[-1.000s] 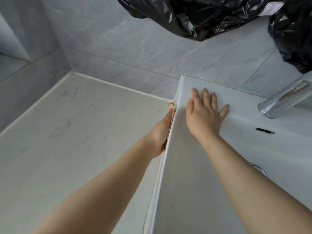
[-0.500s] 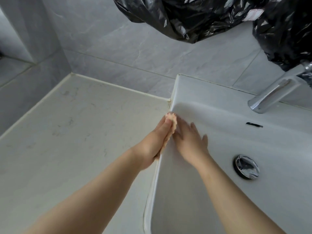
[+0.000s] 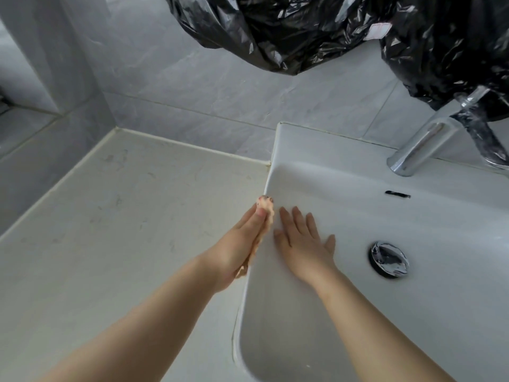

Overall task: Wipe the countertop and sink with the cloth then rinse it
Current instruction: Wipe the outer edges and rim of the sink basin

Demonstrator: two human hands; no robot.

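Left wall of sink (image 3: 358, 216): left grip (image 3: 242, 244) flat, seemingly pressing cloth (image 3: 266, 208) on outer face, along rim; right grip (image 3: 303, 238) spread on inner face, opposite

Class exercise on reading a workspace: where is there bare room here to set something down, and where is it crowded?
Free: the countertop, from the tiled wall to the sink's left rim; the near basin between that rim and the right forearm. Crowded: mid-rim, where the left hand presses the cloth beside the right hand.

Marbled countertop (image 3: 124, 230) bears 1 white sink (image 3: 330, 166).
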